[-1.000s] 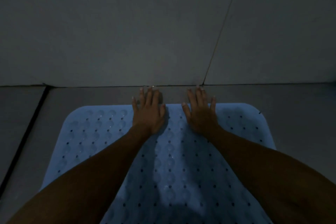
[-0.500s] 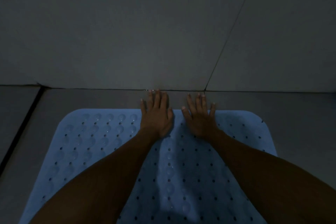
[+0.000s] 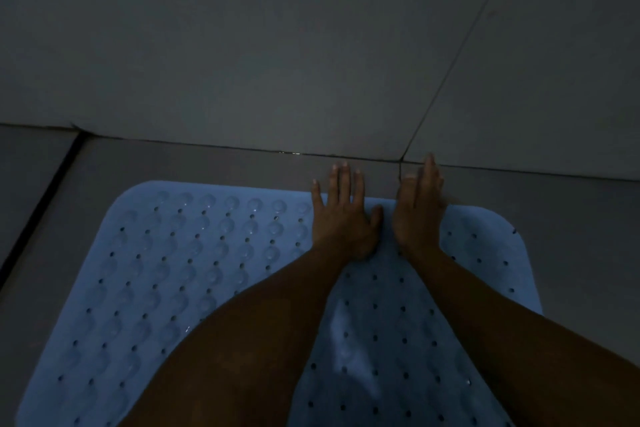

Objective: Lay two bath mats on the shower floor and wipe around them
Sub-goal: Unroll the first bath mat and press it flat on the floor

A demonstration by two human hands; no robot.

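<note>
Pressing flat on the far edge of a blue bath mat (image 3: 180,281), both hands lie palm down, side by side and nearly touching at the thumbs. The left hand (image 3: 341,218) has its fingers straight and slightly spread; its fingertips reach past the mat's edge onto the grey shower floor (image 3: 194,163). The right hand (image 3: 419,211) is flat too, fingers straight and held close together, their tips reaching the seam where floor meets wall. Neither hand has a grip on anything: each is laid wide and flat, holding nothing.

The mat lies spread on the floor with a narrow strip of bare tile between its far edge and the tiled wall (image 3: 242,45). Its far corners are rounded. Rows of small dark drain holes run across it, and rounded, glossy bumps show on its left part; the right part is dimmer and the bumps there are hard to make out. Both forearms cross the mat from the near side and hide much of its middle.

A dark grout line (image 3: 457,59) runs diagonally up the wall from the seam, starting between the two hands. At left, a dark joint (image 3: 45,204) cuts the floor at a slant, clear of the mat's left edge. Only one mat is in view.
</note>
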